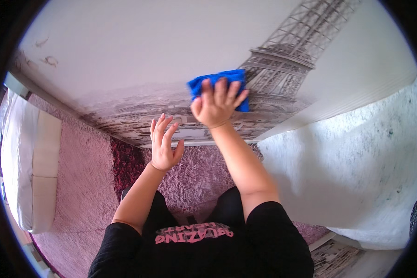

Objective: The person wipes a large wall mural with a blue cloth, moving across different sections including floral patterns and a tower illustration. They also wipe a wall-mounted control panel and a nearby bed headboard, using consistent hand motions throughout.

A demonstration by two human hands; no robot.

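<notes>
My right hand [216, 102] lies spread over a folded blue cloth [235, 75], pressing it against an upright panel [132, 45] printed with the Eiffel Tower [286, 62] and a city. The cloth is just left of the tower's lower part, partly hidden beneath my fingers. My left hand [165, 144] holds nothing; its fingers are apart, and it is raised in front of the panel's lower edge, lower and to the left of the cloth.
Below the panel is a shaggy pink rug [87, 173] with a dark red band [128, 163]. White upholstered furniture [45, 153] stands at the far left. Whitish fabric with dark specks [351, 166] spreads at the right. Another printed panel [335, 259] shows at lower right.
</notes>
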